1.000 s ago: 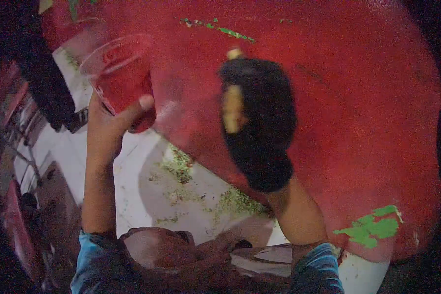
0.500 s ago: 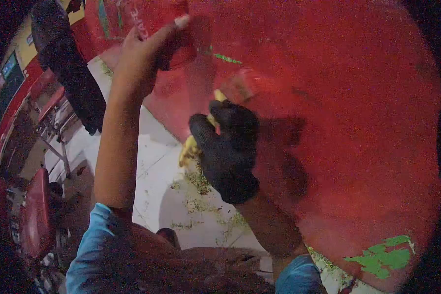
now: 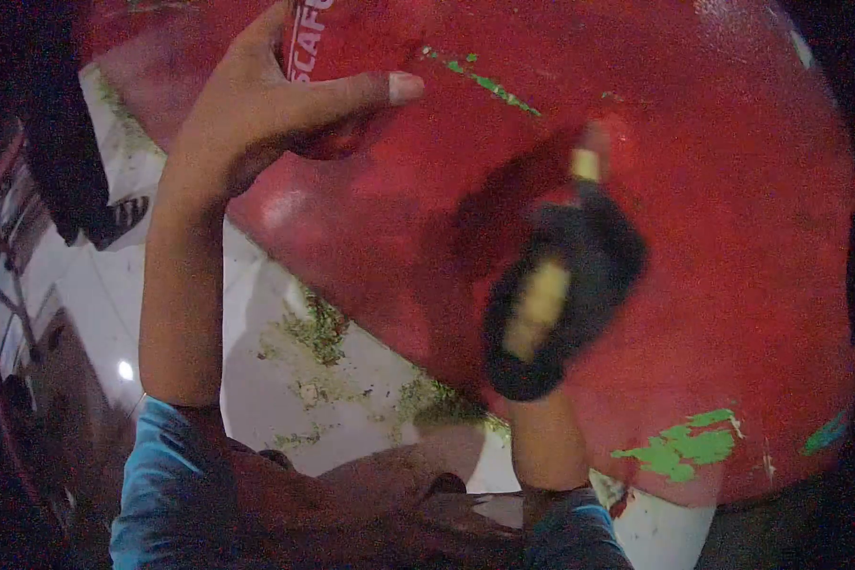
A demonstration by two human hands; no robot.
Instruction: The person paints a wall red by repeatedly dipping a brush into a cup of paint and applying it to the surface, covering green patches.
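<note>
My bare left hand [image 3: 285, 119] is wrapped round a red container [image 3: 318, 43] with white lettering at the top of the view, its thumb stretched across the side. In a black glove, my right hand [image 3: 579, 275] grips a paintbrush [image 3: 543, 304] by its yellow handle. The brush's head is smeared by motion and points up, at or close to a wide red surface [image 3: 731, 285]. Wet-looking bright red shows around the tip. Green patches [image 3: 684, 446] show through the red near the lower right edge, and a thin green streak [image 3: 494, 90] runs between the hands.
Below the red surface lies a pale tiled floor [image 3: 266, 389] strewn with greenish flakes [image 3: 318, 328]. A dark upright shape [image 3: 62, 152] stands at the left. Dim, blurred furniture lies at the far left edge.
My right hand has swung right with the brush, turning so the handle's back end now shows. The view has shifted; my left hand still holds the container.
</note>
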